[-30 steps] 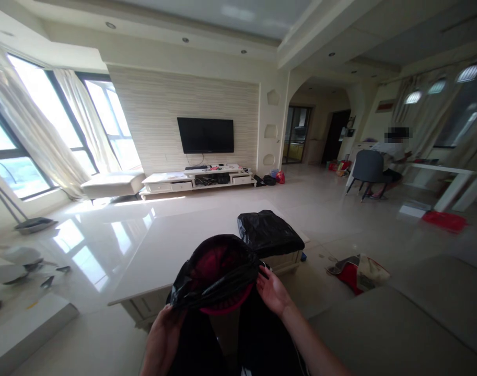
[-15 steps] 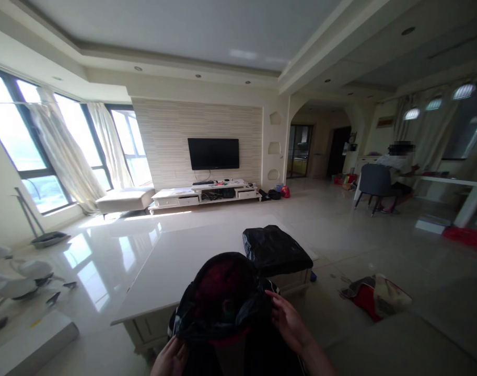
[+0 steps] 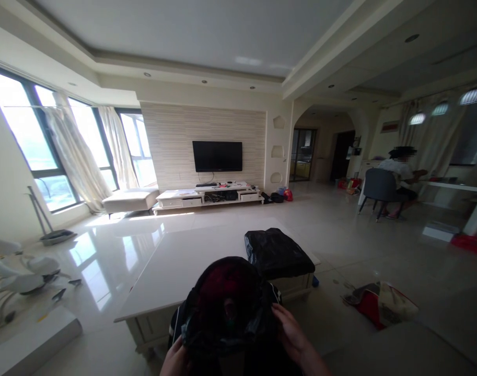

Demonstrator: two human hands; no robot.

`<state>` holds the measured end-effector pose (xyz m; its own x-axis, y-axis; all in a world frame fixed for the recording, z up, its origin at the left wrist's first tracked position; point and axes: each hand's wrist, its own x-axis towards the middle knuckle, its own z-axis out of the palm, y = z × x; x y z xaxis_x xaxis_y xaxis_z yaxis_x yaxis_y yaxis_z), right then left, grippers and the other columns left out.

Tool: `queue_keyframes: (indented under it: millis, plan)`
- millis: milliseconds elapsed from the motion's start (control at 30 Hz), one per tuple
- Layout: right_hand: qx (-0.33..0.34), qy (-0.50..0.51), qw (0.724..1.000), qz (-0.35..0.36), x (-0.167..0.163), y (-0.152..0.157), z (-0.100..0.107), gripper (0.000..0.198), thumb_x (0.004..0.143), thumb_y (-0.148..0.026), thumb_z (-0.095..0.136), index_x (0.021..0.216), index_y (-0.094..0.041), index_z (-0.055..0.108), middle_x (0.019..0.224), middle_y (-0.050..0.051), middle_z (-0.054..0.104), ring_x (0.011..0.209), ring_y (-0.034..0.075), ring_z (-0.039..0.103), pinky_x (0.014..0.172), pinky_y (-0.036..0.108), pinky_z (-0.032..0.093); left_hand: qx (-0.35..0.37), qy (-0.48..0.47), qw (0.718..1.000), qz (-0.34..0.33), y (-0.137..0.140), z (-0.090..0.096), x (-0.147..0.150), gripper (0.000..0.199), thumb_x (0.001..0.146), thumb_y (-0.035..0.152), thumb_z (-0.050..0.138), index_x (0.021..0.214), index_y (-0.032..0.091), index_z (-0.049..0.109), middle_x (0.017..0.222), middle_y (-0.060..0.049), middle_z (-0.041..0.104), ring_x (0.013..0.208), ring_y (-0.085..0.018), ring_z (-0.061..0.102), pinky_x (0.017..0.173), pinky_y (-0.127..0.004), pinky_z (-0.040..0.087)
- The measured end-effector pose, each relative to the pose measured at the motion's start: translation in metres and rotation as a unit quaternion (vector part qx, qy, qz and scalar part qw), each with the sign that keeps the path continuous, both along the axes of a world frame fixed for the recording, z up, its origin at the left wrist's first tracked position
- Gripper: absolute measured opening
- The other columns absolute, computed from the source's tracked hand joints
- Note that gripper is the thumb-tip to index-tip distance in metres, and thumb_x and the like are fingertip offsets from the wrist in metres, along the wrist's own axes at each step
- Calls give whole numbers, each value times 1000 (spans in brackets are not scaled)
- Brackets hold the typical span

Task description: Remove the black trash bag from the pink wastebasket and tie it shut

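Observation:
A round bin [image 3: 227, 292] with a dark red inside stands at my lap, tilted so its opening faces up toward me. A black plastic bag [image 3: 207, 334] lines it and folds over its rim. My left hand [image 3: 176, 357] grips the bag's edge on the near left of the rim. On the right side, my right hand [image 3: 290, 330] has its fingers closed on the bag's edge, its thumb side up. Something small and pale lies in the bin, too dim to name. Another black plastic bag [image 3: 277, 253] lies bulky on the white coffee table [image 3: 160, 277].
A red and beige bag [image 3: 381, 305] lies on the floor at right. A person [image 3: 397, 169] sits on a grey chair [image 3: 380, 188] by a white table. Along the far wall are a television [image 3: 217, 156] and a low cabinet [image 3: 179, 202]. A dustpan [image 3: 58, 237] stands at left.
The view has shifted slightly, so the room sits a little lower and to the right. The bag's edge at the rim lies somewhat differently; both hands stay at the rim.

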<state>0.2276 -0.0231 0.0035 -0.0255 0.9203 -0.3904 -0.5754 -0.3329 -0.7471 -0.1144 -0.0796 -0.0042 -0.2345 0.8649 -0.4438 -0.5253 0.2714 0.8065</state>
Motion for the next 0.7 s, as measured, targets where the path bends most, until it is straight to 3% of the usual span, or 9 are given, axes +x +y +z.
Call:
queue_keyframes:
  millis: [233,467,700]
  plan:
    - [30,-5,1000,-9,1,0,8,67,47,-45,103,100,-20,72,87,3,79,73,18,72,62,25,53,3,25,1000,-3,-2,-1,0,48,58,27,87,103,23,73,81,-5,77,71,-23,69,61,-31,54]
    - [40,-46,997,-45,2,6,9,76,39,-49,105,100,-17,75,90,5,80,80,18,72,67,25,54,10,14,1000,7,-7,14,3,43,58,36,90,97,25,77,93,-9,80,90,-34,75,74,-43,63]
    - [147,-91,985,19,-2,0,23,56,58,-58,99,90,-17,79,84,4,75,75,20,66,72,31,51,19,80,997,-13,-8,14,1,61,47,42,96,98,15,77,85,-11,79,86,-35,76,74,-42,61]
